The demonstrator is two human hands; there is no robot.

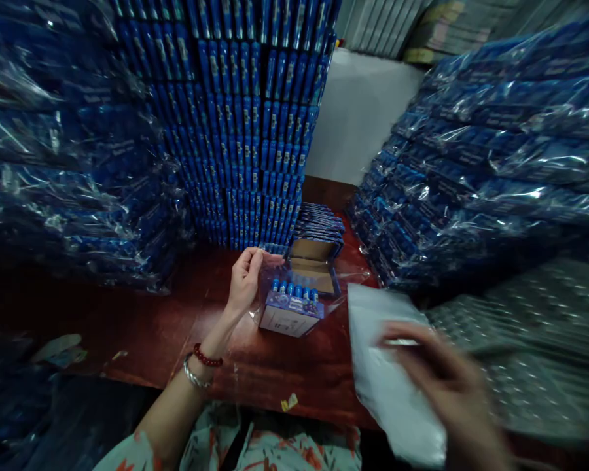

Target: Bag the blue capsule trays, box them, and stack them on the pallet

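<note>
The left hand (247, 278), thumb pinched to its fingers, appeared to hold clear film (269, 273) beside the carton (290, 320) of blue tubes (298, 291), set back from the table's (260, 379) near edge. The blurred right hand (444, 379) hung half-curled over white plastic (368, 320) towards that edge, its grip impossible to tell. A hard tug on the film could have tipped the carton.

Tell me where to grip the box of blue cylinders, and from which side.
Probably the two end walls of the box, low down, coming from the near side: blue cylinders poke up at its top, brown cardboard lies open behind, and only tabletop shows directly in front.
</note>
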